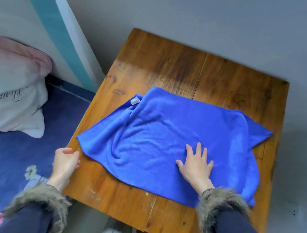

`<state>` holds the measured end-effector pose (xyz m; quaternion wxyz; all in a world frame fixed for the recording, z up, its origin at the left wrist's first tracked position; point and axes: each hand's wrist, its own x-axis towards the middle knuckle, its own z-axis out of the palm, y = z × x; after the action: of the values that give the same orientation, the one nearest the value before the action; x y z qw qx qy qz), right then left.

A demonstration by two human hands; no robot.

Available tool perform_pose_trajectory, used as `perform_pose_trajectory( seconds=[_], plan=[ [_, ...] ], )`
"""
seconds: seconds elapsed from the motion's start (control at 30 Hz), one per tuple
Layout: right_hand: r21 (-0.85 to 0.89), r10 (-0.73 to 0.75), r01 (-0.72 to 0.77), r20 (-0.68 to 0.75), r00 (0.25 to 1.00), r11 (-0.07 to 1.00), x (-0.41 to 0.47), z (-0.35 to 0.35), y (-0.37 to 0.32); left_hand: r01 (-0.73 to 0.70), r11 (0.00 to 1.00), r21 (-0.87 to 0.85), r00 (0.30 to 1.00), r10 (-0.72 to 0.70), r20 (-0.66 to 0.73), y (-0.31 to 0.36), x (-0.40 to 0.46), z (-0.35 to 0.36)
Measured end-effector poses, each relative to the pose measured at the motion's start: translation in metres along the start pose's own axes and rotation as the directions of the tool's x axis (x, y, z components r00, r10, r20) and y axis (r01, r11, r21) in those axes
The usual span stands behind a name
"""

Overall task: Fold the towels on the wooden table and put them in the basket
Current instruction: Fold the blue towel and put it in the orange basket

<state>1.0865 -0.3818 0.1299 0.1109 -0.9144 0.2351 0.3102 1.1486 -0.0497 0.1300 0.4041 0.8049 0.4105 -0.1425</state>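
I see the blue towel (167, 137) spread over the middle of the wooden surface (154, 64), rumpled, with one layer folded over another so that a corner pokes out on the far right and a small white tag (134, 101) shows at its far left corner. My right hand (196, 164) lies flat on the towel's near right part, fingers (199, 150) straight and spread, pressing the cloth and gripping nothing. My left hand (65, 161) sits at the surface's left edge, just beside the towel's near left corner; its fingers are loosely curled and I cannot tell if they touch the cloth. Both wrists end in fur cuffs (221, 206) on dark sleeves. To the left is a bed (4, 155) with a dark blue flowered cover and a pale pillow (10, 88) on it. A grey wall (198, 16) stands behind the surface. No basket is in view
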Motion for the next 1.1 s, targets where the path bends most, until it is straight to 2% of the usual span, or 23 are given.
perform_pose_trajectory(
  seconds=[0.03, 0.1, 0.17, 0.27, 0.33, 0.37, 0.4, 0.5, 0.6, 0.7, 0.83, 0.9, 1.03, 1.1],
  plan=[
    [-0.002, 0.0, 0.0, -0.017, 1.0, 1.0, 0.002, -0.002, -0.005, -0.036, 0.994, 0.102, 0.998, 0.041, -0.043, 0.003, 0.0, -0.002],
    [-0.008, -0.026, 0.026, -0.061, 0.998, 1.0, 0.008, -0.007, -0.017, -0.18, 0.963, 0.201, 0.978, 0.197, -0.067, 0.016, 0.002, 0.001],
    [-0.014, -0.078, 0.077, -0.091, 0.993, 0.997, 0.016, -0.011, -0.032, -0.414, 0.872, 0.261, 0.903, 0.429, 0.002, 0.033, 0.008, 0.014],
    [-0.013, -0.144, 0.144, -0.129, 0.981, 0.99, 0.03, -0.018, -0.06, -0.738, 0.582, 0.342, 0.659, 0.73, 0.18, 0.065, 0.023, 0.045],
    [-0.003, -0.154, 0.156, -0.152, 0.976, 0.988, 0.041, -0.02, -0.075, -0.849, 0.43, 0.308, 0.513, 0.809, 0.285, 0.09, 0.029, 0.068],
    [0.008, -0.146, 0.149, -0.144, 0.979, 0.989, 0.046, -0.02, -0.081, -0.869, 0.407, 0.282, 0.484, 0.818, 0.31, 0.103, 0.032, 0.079],
    [0.028, -0.127, 0.131, -0.122, 0.984, 0.991, 0.05, -0.02, -0.084, -0.874, 0.408, 0.265, 0.478, 0.817, 0.322, 0.115, 0.036, 0.091],
    [0.02, -0.081, 0.082, -0.056, 0.995, 0.996, 0.054, -0.014, -0.088, -0.844, 0.457, 0.281, 0.536, 0.741, 0.404, 0.146, 0.051, 0.119],
    [0.005, -0.07, 0.071, -0.054, 0.996, 0.997, 0.052, -0.009, -0.087, -0.844, 0.481, 0.237, 0.532, 0.704, 0.47, 0.163, 0.057, 0.134],
    [0.018, -0.049, 0.05, -0.045, 0.998, 0.999, 0.052, -0.009, -0.088, -0.799, 0.588, 0.124, 0.585, 0.715, 0.382, 0.171, 0.072, 0.127],
    [0.037, -0.016, 0.017, -0.027, 0.999, 0.999, 0.054, -0.009, -0.093, -0.729, 0.678, 0.098, 0.682, 0.705, 0.194, 0.182, 0.118, 0.098],
    [0.044, -0.004, 0.005, -0.027, 1.0, 0.999, 0.055, -0.009, -0.093, -0.71, 0.698, 0.088, 0.701, 0.693, 0.168, 0.188, 0.137, 0.086],
    [0.05, 0.015, -0.014, -0.015, 1.0, 0.999, 0.054, -0.011, -0.096, -0.734, 0.633, 0.246, 0.679, 0.691, 0.247, 0.185, 0.15, 0.08],
    [0.058, 0.023, -0.022, -0.013, 1.0, 0.998, 0.054, -0.013, -0.097, -0.793, 0.512, 0.33, 0.599, 0.754, 0.271, 0.174, 0.141, 0.08]
  ],
)
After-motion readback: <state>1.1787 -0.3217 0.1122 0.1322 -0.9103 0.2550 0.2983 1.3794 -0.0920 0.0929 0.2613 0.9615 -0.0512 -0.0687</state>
